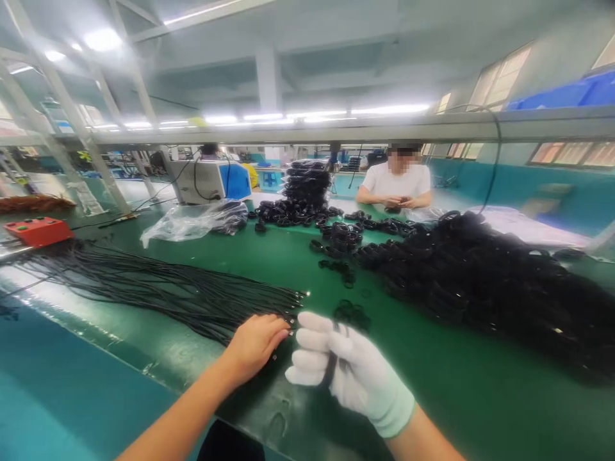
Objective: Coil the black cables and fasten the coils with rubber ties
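Note:
My bare left hand rests on the connector ends of a long bundle of black cables, its fingers curled together over them. Beside it, a white glove covers my right hand. A thin black band runs across that palm, pinned under the thumb, while the fingers point left toward the cable ends. Just behind the glove lies a small heap of black loops. Small metal-coloured tips show at the near ends of the cables. What the left fingertips press on is partly hidden.
A large pile of coiled black cables covers the table's right side. Further back are smaller coils, a bagged stack, a plastic bag and a blue-and-white machine. A red control box sits left. A person works opposite.

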A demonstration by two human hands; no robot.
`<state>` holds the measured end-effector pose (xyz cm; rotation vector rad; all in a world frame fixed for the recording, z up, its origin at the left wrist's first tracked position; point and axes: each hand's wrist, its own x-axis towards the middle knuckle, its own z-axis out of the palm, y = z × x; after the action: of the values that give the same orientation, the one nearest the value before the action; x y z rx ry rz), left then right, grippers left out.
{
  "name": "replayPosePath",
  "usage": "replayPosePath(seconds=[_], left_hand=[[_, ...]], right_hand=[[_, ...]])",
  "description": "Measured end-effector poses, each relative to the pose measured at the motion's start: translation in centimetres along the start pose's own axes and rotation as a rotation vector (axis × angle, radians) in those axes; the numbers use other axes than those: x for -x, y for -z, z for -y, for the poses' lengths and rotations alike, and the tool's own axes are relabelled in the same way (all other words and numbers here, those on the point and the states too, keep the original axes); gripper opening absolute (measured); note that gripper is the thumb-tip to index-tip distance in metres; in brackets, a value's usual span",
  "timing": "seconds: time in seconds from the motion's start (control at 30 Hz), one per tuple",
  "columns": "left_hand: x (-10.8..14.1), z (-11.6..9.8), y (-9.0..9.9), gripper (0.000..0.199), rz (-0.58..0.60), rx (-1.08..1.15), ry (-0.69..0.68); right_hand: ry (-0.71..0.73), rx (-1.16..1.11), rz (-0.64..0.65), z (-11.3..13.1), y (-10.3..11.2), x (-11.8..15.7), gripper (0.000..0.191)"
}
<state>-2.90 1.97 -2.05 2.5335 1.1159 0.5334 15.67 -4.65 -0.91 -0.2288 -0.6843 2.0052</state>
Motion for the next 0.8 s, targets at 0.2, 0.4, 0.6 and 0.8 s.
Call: replayPosePath(seconds=[0.2,0.4,0.6,0.8], left_hand=[[3.2,-4.4,-1.6,0.022,0.008,-0.250,-0.067],[3.0,-5.0,0.9,0.016,-0.074,-0.276,-0.251],[1.4,-2.8,4.1,0.012,0.112,0.300,-0.116],[1.0,-1.1,0.6,0.021,0.147,0.708,0.125]], right_hand=[[0.131,0.129,-0.207,0.9,0.3,-0.5,0.042],[-0.099,0.227,-0.188,-1.0,0.6,-0.1,0.037],[-0.418,0.012,0.072,-2.7,0.0,0.3,0.036],[-0.334,-0.211,0.060,-3.4,-0.4,-0.3,0.035]])
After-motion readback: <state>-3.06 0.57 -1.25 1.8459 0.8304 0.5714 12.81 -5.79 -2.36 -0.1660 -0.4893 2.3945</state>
